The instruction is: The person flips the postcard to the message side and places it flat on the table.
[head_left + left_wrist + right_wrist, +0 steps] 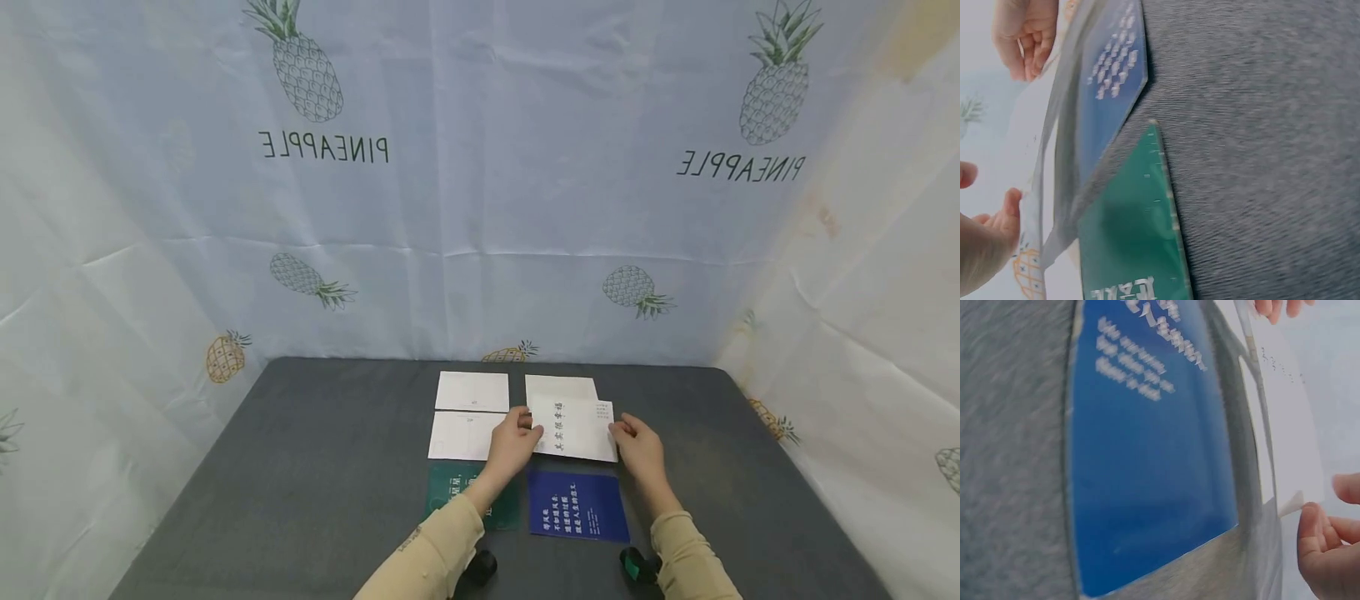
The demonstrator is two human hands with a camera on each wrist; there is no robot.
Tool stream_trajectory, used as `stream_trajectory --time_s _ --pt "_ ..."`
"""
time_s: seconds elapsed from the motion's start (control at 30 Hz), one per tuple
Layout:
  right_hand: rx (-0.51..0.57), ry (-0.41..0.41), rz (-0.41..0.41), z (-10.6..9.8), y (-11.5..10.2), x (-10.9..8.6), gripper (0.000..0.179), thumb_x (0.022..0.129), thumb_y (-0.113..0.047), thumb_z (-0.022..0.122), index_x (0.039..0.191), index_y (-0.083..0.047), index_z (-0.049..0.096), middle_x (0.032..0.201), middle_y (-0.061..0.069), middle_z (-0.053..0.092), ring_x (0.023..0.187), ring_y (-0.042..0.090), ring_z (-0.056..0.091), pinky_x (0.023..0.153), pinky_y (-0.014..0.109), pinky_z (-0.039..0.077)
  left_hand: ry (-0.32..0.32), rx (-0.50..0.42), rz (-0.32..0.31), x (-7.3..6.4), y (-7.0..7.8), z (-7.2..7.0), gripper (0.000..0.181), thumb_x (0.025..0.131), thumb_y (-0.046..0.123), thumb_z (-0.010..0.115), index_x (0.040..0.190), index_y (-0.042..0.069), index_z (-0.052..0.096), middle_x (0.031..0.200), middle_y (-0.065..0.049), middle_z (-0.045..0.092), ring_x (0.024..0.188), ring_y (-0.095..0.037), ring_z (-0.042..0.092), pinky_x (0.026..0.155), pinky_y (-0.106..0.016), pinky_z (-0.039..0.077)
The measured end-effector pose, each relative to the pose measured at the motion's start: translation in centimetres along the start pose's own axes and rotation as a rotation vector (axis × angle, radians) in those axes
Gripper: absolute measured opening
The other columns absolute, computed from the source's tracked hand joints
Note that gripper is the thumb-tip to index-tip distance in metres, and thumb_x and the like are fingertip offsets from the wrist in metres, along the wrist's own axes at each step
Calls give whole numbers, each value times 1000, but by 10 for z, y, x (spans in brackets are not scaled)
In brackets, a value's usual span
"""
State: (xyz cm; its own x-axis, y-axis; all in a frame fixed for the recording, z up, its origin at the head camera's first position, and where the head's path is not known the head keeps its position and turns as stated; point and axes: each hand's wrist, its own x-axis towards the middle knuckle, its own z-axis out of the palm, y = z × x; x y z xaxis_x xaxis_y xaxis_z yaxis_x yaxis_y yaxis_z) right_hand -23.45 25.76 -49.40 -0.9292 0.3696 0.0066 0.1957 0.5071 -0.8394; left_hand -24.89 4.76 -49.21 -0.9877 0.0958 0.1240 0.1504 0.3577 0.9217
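A white card (581,429) with a line of dark handwritten-style characters is held up between both hands. My left hand (512,442) pinches its left edge, and my right hand (637,450) has thumb and fingers at its right edge. Partly behind this card lies another white card (558,387). In the right wrist view, the right fingertips are at a corner of the held card (1294,444). A blue card (577,506) with white writing lies below it. The left forearm crosses over a green card (501,515), hiding part of it.
Two more white cards, an upper one (472,392) and a lower one (457,435), lie to the left on the dark grey table (315,467). A pineapple-print curtain (480,192) hangs behind the table's far edge and along the sides.
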Motion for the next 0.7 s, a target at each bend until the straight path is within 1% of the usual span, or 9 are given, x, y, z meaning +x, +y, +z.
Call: stream_trajectory --time_s 0.1,0.17,0.23,0.27,0.33,0.43,0.53,0.63,0.7 --pt "54 32 24 0 -5 -1 49 97 -29 44 130 6 48 116 26 60 100 30 60 85 38 49 46 -26 11 3 3 -1 42 86 16 62 122 -5 54 102 -13 66 90 -21 66 74 -28 53" --pt "97 64 47 0 -8 -2 51 98 -37 41 124 4 55 108 21 64 89 18 64 79 27 49 64 -35 14 5 4 -1 41 86 17 62 121 -5 56 101 -12 65 90 -20 65 74 -27 53" --pt "145 90 56 0 -10 -2 54 98 -42 39 117 4 60 99 15 68 79 5 62 73 18 48 78 -30 25 6 4 -1 40 87 18 62 119 -4 58 101 -11 64 91 -20 65 75 -25 53" --pt "173 103 65 0 -11 -3 56 97 -44 39 114 4 62 96 12 69 75 0 60 71 15 47 85 -25 31 6 4 -1 38 87 19 61 118 -4 59 100 -11 63 91 -20 65 75 -25 53" --pt "217 114 70 -1 -12 -3 59 96 -46 40 110 6 63 93 10 70 70 -5 59 68 13 50 103 -22 55 6 3 -1 36 88 19 61 115 -4 61 99 -12 62 91 -22 65 74 -26 54" --pt "226 121 55 0 -7 -2 62 95 -50 42 108 7 64 89 8 71 68 -6 60 68 16 51 122 -29 75 6 2 -1 33 89 21 60 111 -3 64 98 -12 60 90 -23 66 74 -26 54" --pt "253 151 48 6 10 9 66 89 -57 47 103 4 67 81 1 71 66 -4 61 61 15 50 134 -42 73 6 3 -2 31 91 23 58 109 -1 66 97 -11 60 87 -21 65 72 -25 53" --pt "327 155 44 14 30 24 73 84 -65 48 102 3 67 76 -7 68 67 -2 64 57 13 50 134 -73 61 7 4 -3 30 92 26 56 108 2 65 95 -10 64 86 -18 66 72 -24 52" --pt "382 153 41 18 40 31 73 82 -67 49 102 1 67 75 -9 67 68 0 66 59 13 51 129 -100 49 7 4 -4 30 93 29 55 106 4 64 94 -9 68 85 -18 67 71 -25 52"
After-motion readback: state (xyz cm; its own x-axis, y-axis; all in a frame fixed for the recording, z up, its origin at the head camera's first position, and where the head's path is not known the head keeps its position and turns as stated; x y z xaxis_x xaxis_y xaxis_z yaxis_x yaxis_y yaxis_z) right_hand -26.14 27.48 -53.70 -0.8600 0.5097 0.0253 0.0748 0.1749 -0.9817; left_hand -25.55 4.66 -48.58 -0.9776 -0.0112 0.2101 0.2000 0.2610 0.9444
